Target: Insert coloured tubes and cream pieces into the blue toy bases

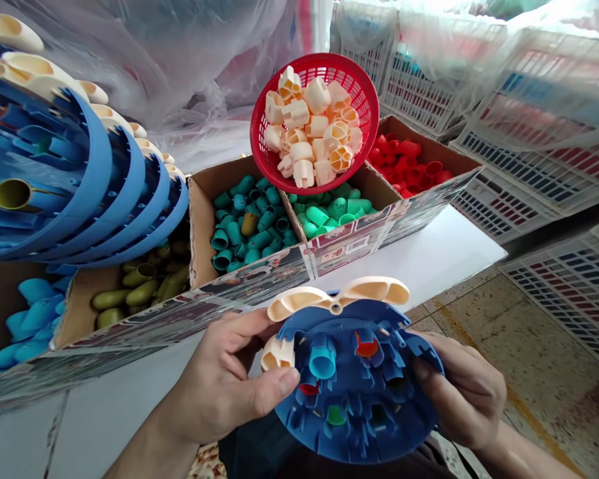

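Observation:
A round blue plastic disc point(359, 392) with sockets on its face is held between both hands. My left hand point(224, 382) pinches a cream plastic piece point(278, 352) against the disc's left edge, thumb on the rim. Wrapped round the right edge is my right hand point(462, 392). A cream propeller-shaped part point(339, 297) sticks out at the disc's top. Light blue, red, green and dark pieces sit in several sockets.
A red basket point(364, 86) of cream pieces rests on cardboard boxes holding teal point(249, 223), green point(329, 213), red point(409, 163), olive point(140, 286) and light blue point(30, 313) pieces. A stack of finished blue discs point(80, 186) is at left. White crates point(529, 146) stand right.

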{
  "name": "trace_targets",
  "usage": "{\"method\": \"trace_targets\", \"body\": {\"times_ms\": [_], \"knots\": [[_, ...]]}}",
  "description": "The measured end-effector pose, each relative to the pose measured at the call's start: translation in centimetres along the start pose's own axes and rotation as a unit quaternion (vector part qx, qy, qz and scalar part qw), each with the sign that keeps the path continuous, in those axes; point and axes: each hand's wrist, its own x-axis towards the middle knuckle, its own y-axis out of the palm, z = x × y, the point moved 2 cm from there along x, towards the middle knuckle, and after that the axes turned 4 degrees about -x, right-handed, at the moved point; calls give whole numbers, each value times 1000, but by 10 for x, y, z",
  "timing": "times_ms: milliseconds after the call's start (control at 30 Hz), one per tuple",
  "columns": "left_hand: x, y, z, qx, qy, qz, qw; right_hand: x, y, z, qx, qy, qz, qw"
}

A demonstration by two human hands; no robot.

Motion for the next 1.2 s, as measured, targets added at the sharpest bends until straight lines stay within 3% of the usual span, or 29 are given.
{"method": "trace_targets", "body": {"times_ms": [100,200,500,700,967,1100,1200], "knots": [[0,6,-4,-22,-21,28,999,-1,1,-2,-7,16,-16,1000],[2,8,-7,-19,-24,13,999,-2,1,-3,-7,27,-10,1000],[7,13,-1,-136,-10,40,990,-4,1,1,-8,9,15,1000],[5,17,3,-130,-10,28,991,-9,2,-5,-12,15,7,1000],[-5,29,-11,-28,-34,-58,997,-11,8,-9,2,35,18,999],[-4,40,-12,61,-16,-161,985,-5,12,-7,5,40,10,999],[0,43,-8,94,-1,-196,976,-4,12,-7,14,50,5,999]]}}
